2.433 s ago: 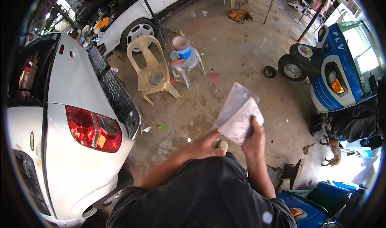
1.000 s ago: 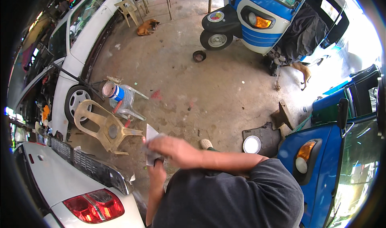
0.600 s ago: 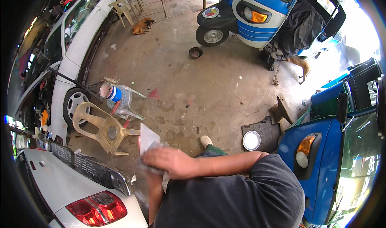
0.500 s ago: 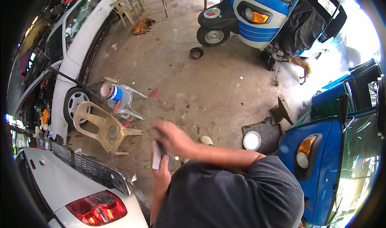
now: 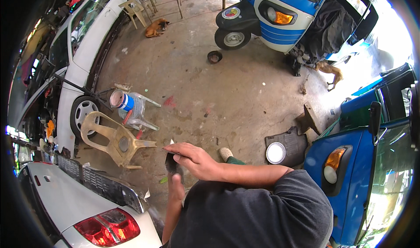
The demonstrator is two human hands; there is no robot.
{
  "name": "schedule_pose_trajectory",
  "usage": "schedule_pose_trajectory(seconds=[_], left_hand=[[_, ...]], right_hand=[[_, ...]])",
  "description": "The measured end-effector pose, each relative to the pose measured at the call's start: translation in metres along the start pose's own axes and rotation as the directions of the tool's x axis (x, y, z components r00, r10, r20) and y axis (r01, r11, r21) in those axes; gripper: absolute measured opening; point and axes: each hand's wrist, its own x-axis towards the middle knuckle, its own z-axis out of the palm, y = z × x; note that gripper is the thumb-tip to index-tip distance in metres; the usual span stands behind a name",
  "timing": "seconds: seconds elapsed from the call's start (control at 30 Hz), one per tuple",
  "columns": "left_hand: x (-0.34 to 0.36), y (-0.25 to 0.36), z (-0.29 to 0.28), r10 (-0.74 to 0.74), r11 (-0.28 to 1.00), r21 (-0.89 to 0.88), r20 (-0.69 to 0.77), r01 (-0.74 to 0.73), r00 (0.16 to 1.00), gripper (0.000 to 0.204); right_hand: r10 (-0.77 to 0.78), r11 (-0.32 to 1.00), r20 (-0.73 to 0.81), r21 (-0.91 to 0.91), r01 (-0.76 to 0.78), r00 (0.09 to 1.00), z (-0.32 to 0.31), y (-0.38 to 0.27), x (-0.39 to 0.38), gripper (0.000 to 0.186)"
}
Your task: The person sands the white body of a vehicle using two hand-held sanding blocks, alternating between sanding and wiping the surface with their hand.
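A dark, thin, flat sheet [image 5: 171, 166] is held in front of my body, and a small white corner [image 5: 172, 141] shows above my fingers. My right hand [image 5: 194, 159] reaches across from the right and closes over the upper edge of the sheet, its thumb on the near side. From below, my left hand [image 5: 176, 187] comes up to the lower part of the sheet; its thumb is against it, slightly blurred, and the other fingers are hidden behind. The exact kind of sheet cannot be made out.
A tan plastic chair [image 5: 117, 139] and a grey stool [image 5: 139, 110] bearing a blue-and-white bucket [image 5: 121, 100] stand to the left. White cars [image 5: 98, 200] line the left; blue three-wheelers [image 5: 284, 12] stand at right. A round white basin [image 5: 275, 153] sits on a dark mat [image 5: 294, 148]. A dog [image 5: 156, 28] lies far off.
My right hand has come down onto the sheet's upper edge from a blurred, raised position. The sheet has turned, so its dark side now shows instead of the pale one.
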Motion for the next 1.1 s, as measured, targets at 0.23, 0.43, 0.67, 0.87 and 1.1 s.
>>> schedule_pose_trajectory(seconds=[0.23, 0.43, 0.67, 0.87, 1.1], left_hand=[[0.022, -0.017, -0.011, 0.236, 0.656, 0.688, 0.204, -0.311, 0.95, 0.071], [0.031, 0.03, 0.021, 0.012, 0.958, 0.286, 0.039, -0.023, 0.999, 0.055], [0.06, 0.065, 0.02, 0.181, 0.843, 0.528, -0.108, -0.098, 0.978, 0.032], [0.09, 0.032, 0.008, 0.263, 0.894, 0.447, -0.515, -0.006, 0.816, 0.026], [0.135, 0.039, 0.011, -0.232, 0.79, -0.6, -0.482, -0.126, 0.845, 0.035]], right_hand=[[-0.372, 0.865, 0.089, -0.327, 0.38, 0.924, 0.001, 0.004, -0.002, 0.041], [0.15, 0.985, -0.101, -0.071, -0.158, 0.983, -0.074, 0.029, 0.048, 0.032], [0.23, 0.966, -0.401, 0.204, -0.158, 0.887, -0.099, 0.083, 0.107, 0.051], [0.227, 0.973, 0.096, -0.055, -0.223, 0.969, -0.075, 0.085, 0.098, 0.06], [0.598, 0.481, 0.266, 0.636, -0.604, 0.756, -0.061, 0.11, 0.147, 0.045]])
